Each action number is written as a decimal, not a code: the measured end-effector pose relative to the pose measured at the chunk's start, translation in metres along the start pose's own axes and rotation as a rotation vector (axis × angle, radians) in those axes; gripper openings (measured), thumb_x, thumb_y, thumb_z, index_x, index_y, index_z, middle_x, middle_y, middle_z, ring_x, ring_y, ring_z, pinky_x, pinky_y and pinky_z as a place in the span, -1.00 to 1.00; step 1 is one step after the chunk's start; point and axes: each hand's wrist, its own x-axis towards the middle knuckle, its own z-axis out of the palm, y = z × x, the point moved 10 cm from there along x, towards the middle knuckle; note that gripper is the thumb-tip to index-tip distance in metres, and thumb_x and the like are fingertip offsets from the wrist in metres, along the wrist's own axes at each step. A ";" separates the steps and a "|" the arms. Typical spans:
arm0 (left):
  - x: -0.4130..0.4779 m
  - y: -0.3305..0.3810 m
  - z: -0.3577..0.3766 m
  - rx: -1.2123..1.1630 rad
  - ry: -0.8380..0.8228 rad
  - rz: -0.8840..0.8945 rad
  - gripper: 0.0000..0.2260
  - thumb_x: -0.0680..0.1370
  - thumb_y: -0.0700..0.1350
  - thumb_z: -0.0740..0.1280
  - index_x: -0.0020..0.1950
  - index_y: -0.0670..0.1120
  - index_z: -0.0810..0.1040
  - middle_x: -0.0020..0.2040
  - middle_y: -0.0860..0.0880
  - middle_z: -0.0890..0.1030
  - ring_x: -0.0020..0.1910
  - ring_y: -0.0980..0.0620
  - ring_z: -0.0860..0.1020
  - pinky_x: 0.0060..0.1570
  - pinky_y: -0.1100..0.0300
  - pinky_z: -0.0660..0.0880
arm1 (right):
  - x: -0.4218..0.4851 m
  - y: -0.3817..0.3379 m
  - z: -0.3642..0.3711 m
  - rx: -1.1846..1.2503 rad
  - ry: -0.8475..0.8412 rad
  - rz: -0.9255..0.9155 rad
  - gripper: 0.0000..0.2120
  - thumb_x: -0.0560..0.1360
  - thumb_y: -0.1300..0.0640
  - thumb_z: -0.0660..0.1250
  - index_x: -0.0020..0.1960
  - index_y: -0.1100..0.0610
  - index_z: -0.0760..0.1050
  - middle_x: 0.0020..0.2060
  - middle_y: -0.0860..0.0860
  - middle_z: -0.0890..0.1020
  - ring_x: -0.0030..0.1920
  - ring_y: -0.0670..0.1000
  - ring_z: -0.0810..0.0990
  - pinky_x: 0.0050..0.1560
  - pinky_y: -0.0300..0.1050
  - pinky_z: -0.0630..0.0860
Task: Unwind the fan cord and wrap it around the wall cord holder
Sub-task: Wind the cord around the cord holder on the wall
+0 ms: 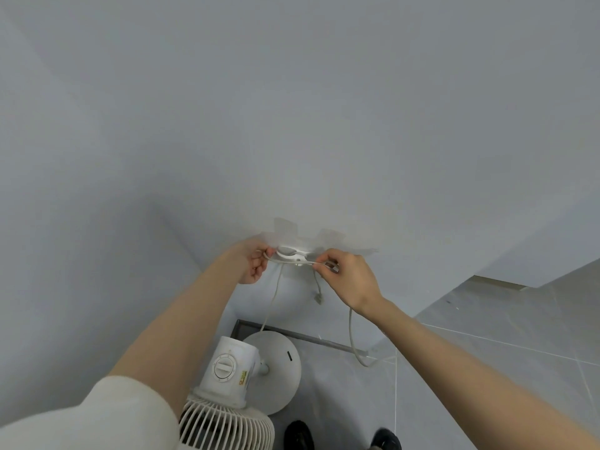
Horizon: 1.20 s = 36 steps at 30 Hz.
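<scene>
A white cord holder (293, 254) is stuck to the pale wall with clear tape. The white fan cord (275, 289) rises from the fan's base, crosses the holder and is stretched between both hands. My left hand (255, 263) pinches the cord at the holder's left end. My right hand (349, 276) pinches it just right of the holder. The plug (319, 298) dangles below the holder, and a slack loop (355, 347) hangs under my right wrist. The white fan (233, 378) stands on the floor below, its grille at the bottom edge.
The fan's round base (279, 368) rests on grey floor tiles next to a dark metal-framed floor strip (311, 339) along the wall. Two dark shoes (341, 436) show at the bottom. A wall corner juts out at the right (487, 274).
</scene>
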 end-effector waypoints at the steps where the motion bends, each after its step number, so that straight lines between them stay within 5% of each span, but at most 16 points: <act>1: 0.000 0.001 0.000 0.005 0.007 0.006 -0.81 0.46 -0.18 0.25 -0.35 -0.05 0.51 -0.48 0.11 0.41 -0.43 0.19 0.35 -0.49 0.42 0.23 | 0.000 0.001 0.000 0.002 0.002 0.006 -0.85 0.54 -0.01 0.30 0.00 0.02 0.60 -0.23 -0.10 0.58 -0.15 -0.06 0.53 -0.14 -0.13 0.48; 7: -0.011 0.019 -0.005 0.062 0.099 0.189 -0.85 0.41 -0.25 0.36 -0.34 -0.07 0.50 -0.72 0.10 0.30 -0.72 0.19 0.29 -0.66 0.45 0.22 | -0.005 0.011 -0.009 0.050 0.094 0.060 -0.87 0.55 -0.02 0.27 -0.04 -0.02 0.56 -0.24 -0.12 0.62 -0.19 -0.06 0.55 -0.20 -0.11 0.49; 13: -0.033 0.043 -0.002 0.119 0.209 0.412 -0.84 0.36 -0.29 0.40 -0.39 -0.11 0.51 -0.52 0.01 0.50 -0.51 0.12 0.34 -0.50 0.35 0.27 | -0.010 0.017 -0.015 0.137 0.163 0.065 -0.88 0.59 0.06 0.17 -0.12 -0.01 0.41 -0.32 -0.01 0.59 -0.32 0.01 0.50 -0.27 -0.04 0.44; 23: -0.052 0.039 0.015 0.094 0.379 0.661 -0.79 0.38 -0.15 0.40 -0.47 -0.05 0.57 -0.43 -0.08 0.55 -0.37 0.02 0.45 -0.24 0.18 0.38 | -0.023 0.035 -0.034 0.190 0.254 0.020 -0.88 0.61 0.15 0.11 -0.08 0.10 0.37 -0.27 0.13 0.58 -0.36 0.03 0.43 -0.26 -0.03 0.40; 29: -0.036 0.025 0.028 -0.122 0.248 0.643 -0.80 0.44 -0.12 0.34 -0.40 -0.09 0.55 -0.42 0.04 0.61 -0.45 0.10 0.43 -0.40 0.28 0.36 | -0.027 0.044 -0.030 0.254 0.488 -0.024 -0.86 0.63 0.12 0.06 -0.08 0.10 0.32 -0.30 0.07 0.53 -0.38 0.00 0.40 -0.31 -0.07 0.36; 36: -0.036 0.022 0.039 -0.164 0.235 0.877 -0.71 0.49 0.00 0.35 -0.41 -0.07 0.51 -0.39 -0.01 0.56 -0.44 0.05 0.45 -0.31 0.19 0.38 | -0.031 0.065 -0.012 0.392 0.732 -0.033 -0.86 0.64 0.11 0.01 -0.04 0.11 0.28 -0.37 0.01 0.45 -0.37 0.02 0.39 -0.30 -0.04 0.35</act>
